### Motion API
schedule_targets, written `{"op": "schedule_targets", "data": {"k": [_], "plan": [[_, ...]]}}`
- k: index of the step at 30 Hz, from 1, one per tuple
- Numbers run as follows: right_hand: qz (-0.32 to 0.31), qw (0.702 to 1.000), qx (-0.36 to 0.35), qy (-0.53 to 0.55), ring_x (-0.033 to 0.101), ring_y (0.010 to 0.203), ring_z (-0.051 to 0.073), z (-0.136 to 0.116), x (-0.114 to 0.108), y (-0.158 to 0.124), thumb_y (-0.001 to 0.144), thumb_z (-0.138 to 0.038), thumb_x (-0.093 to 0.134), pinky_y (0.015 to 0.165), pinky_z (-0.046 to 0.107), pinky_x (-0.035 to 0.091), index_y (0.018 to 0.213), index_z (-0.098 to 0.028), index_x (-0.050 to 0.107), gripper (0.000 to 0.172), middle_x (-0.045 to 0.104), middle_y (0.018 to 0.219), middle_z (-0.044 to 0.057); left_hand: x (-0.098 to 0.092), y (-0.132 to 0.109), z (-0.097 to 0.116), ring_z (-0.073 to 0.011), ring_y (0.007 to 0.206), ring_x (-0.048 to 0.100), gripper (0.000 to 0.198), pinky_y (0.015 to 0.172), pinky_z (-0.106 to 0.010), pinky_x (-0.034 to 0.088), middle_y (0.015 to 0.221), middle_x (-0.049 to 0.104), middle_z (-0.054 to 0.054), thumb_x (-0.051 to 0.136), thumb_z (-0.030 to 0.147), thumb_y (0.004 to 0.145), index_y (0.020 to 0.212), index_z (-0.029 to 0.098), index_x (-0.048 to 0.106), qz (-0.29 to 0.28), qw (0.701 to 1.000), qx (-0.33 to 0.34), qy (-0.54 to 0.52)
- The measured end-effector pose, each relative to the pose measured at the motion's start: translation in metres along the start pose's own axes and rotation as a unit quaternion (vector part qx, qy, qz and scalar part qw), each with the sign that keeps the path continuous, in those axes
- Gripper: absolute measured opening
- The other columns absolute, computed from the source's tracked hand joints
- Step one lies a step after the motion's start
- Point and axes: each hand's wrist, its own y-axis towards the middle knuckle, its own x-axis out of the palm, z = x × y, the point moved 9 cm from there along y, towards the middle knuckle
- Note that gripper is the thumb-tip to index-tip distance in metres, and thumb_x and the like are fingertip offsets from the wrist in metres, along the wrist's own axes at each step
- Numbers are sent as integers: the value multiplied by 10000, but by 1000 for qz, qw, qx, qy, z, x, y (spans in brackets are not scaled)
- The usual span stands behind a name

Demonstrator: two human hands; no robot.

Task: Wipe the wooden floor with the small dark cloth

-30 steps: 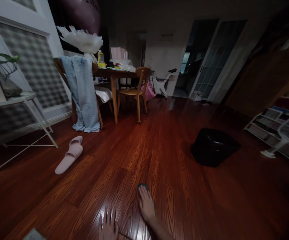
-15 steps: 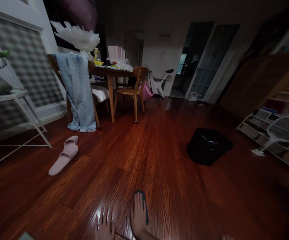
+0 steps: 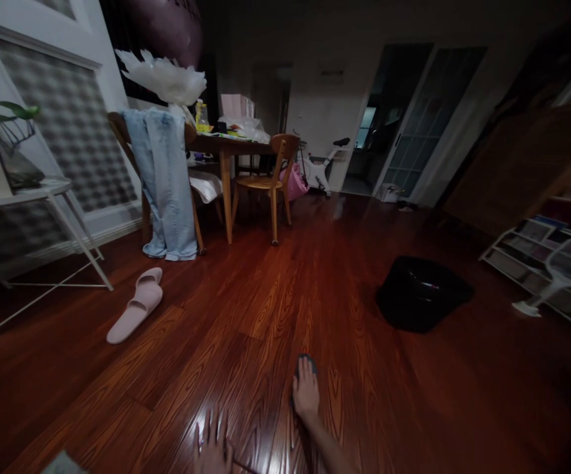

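Across my wooden floor (image 3: 245, 283), a black container (image 3: 421, 296) stands toward the right edge and a pink slipper (image 3: 137, 308) lies toward the left one. By the near edge my left hand (image 3: 213, 446) is palm down, fingers spread and grasping nothing; farther in from that edge's middle, my right hand (image 3: 307, 395) lies unclenched, fingers straight, over a small dark pad (image 3: 313, 363) on the boards.

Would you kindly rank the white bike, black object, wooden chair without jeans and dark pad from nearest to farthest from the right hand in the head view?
1. Dark pad: under the right hand.
2. Black object: ahead, right.
3. Wooden chair: farther ahead, slightly left.
4. White bike: farthest, at the back.
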Motion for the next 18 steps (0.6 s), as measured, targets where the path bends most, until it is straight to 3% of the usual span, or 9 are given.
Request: {"op": "schedule_targets", "data": {"k": [2, 4, 6, 8, 10, 12, 15, 18], "plan": [[32, 998, 53, -23, 251, 1581, 231, 41, -13, 11, 994, -233, 228, 1290, 451, 232, 1619, -124, 330, 643, 304, 1699, 92, -1, -1, 1, -359, 1556, 332, 819, 1251, -632, 296, 1683, 387, 71, 510, 371, 770, 1551, 459, 282, 1, 1000, -1, -4], [65, 996, 59, -27, 237, 1587, 246, 66, -15, 12, 991, -243, 199, 1291, 485, 219, 1620, -96, 318, 657, 301, 1698, 119, -3, -2, 2, -359, 1562, 318, 827, 1254, -628, 291, 1692, 370, 66, 518, 372, 767, 1556, 452, 280, 2, 1000, 0, -6], [98, 993, 63, -19, 202, 1597, 263, 76, -9, 5, 988, -251, 189, 1292, 525, 196, 1629, -71, 277, 672, 277, 1703, 148, -4, -2, 2, -355, 1563, 318, 819, 1259, -625, 283, 1692, 371, 58, 519, 373, 771, 1556, 447, 297, 3, 1000, 0, -7], [115, 990, 78, -13, 180, 1601, 282, 69, 1, -5, 982, -242, 185, 1288, 573, 170, 1638, -61, 231, 682, 261, 1702, 174, -4, -2, 1, -344, 1557, 336, 795, 1263, -620, 277, 1678, 401, 52, 507, 365, 780, 1550, 449, 326, 2, 1000, 0, -7], [97, 992, 77, -6, 173, 1601, 294, 43, 14, -18, 980, -231, 197, 1285, 601, 156, 1640, -65, 221, 680, 258, 1699, 181, -3, -4, -1, -330, 1546, 360, 773, 1270, -605, 271, 1658, 440, 39, 491, 350, 789, 1545, 437, 359, -1, 1000, 0, -5], [48, 998, 38, 7, 169, 1601, 287, 3, 29, -33, 988, -239, 235, 1294, 585, 163, 1638, -93, 239, 667, 243, 1707, 145, -1, -5, -2, -322, 1543, 368, 765, 1279, -589, 258, 1647, 460, 15, 485, 335, 792, 1547, 406, 381, -4, 1000, 0, -3], [-36, 994, -99, 35, 172, 1601, 257, -71, 48, -64, 1017, -283, 299, 1307, 518, 205, 1643, -178, 243, 637, 190, 1723, 55, 0, -7, -2, -323, 1551, 352, 772, 1289, -583, 236, 1649, 460, -3, 494, 324, 792, 1554, 376, 388, -5, 1000, 4, 3], [-92, 956, -271, 65, 170, 1602, 234, -129, 52, -96, 1023, -310, 382, 1314, 463, 216, 1655, -252, 186, 664, 153, 1726, 6, 0, -7, -2, -316, 1563, 325, 775, 1289, -575, 242, 1654, 453, 25, 497, 317, 797, 1556, 405, 366, 0, 1000, 9, 9]]}}
